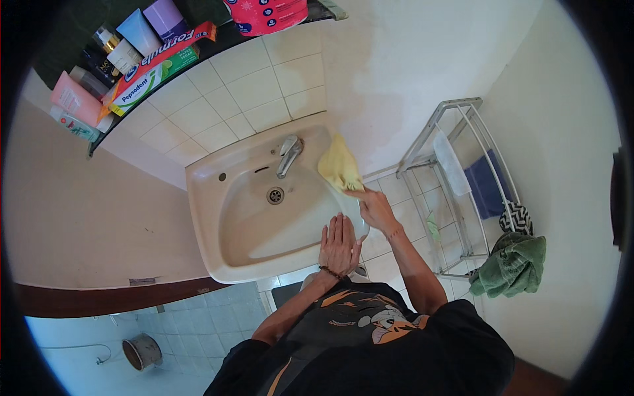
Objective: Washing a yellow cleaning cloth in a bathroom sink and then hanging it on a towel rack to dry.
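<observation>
A beige washbasin (277, 237) with a chrome faucet (289, 155) and a round metal drain (275, 195) lies before me. My right hand (376, 210) is at the basin's right rim, its fingers on the lower end of a yellow cloth (340, 163). The cloth lies along the right rim, bunched near my fingertips. How firmly the fingers hold it is hard to tell. My left hand (340, 245) rests flat over the front right rim, fingers pointing into the bowl and the thumb apart, with nothing held in it. A beaded bracelet circles the left wrist.
Above the basin, a dark shelf (163, 79) carries toothpaste boxes (153, 79), tubes, bottles and a pink package (270, 15). To the right stands a metal towel rack (441, 116) with a green towel (512, 267) and other cloths. A bucket (142, 352) is at lower left.
</observation>
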A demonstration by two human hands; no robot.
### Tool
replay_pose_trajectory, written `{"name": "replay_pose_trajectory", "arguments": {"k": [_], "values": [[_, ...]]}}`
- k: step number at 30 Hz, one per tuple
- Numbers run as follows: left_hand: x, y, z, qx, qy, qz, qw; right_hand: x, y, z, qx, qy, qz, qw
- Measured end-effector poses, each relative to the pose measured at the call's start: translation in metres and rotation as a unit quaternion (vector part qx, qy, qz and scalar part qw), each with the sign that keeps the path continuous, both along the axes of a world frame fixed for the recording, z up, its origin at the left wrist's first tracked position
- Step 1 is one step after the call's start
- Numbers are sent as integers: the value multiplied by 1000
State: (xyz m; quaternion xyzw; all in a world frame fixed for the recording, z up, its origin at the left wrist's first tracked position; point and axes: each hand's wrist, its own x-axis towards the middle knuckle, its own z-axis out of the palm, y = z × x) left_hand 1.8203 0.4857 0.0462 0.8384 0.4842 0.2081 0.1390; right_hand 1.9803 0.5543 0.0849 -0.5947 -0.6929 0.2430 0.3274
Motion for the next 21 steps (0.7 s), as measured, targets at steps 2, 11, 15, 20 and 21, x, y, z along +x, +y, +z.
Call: {"name": "replay_pose_trajectory", "arguments": {"k": [2, 11, 15, 20, 21], "values": [[-1, -2, 0, 3, -2, 5, 1000, 3, -31, -5, -10, -4, 4, 1000], [-8, -3, 8, 9, -204, 18, 979, 0, -128, 23, -204, 27, 10, 979], [-5, 7, 35, -68, -363, -3, 929, 17, -120, 29, -85, 301, -40, 949], [2, 24, 60, -141, -440, -23, 887, 40, -102, 65, -40, 630, -91, 770], [2, 28, 61, -142, -440, -28, 886, 44, -101, 73, -35, 629, -94, 771]]}}
